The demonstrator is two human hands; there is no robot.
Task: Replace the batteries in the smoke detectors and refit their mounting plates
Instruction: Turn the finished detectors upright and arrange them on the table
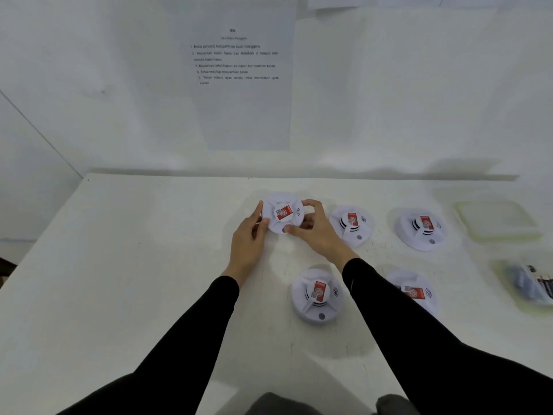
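Observation:
A round white smoke detector [282,212] with a red label is held a little above the white table [134,265], tilted toward me. My left hand [250,238] grips its left rim. My right hand [314,230] grips its right and lower rim, thumb on the front edge. Several more white smoke detectors lie on the table: one to the right [352,225], one further right [422,230], one near my right forearm [317,295], and one partly hidden behind my right sleeve [419,290].
A clear plastic lid or container [496,220] sits at the far right. Below it a second clear container [526,284] holds dark items, blurred. A printed instruction sheet [239,79] hangs on the wall behind the table.

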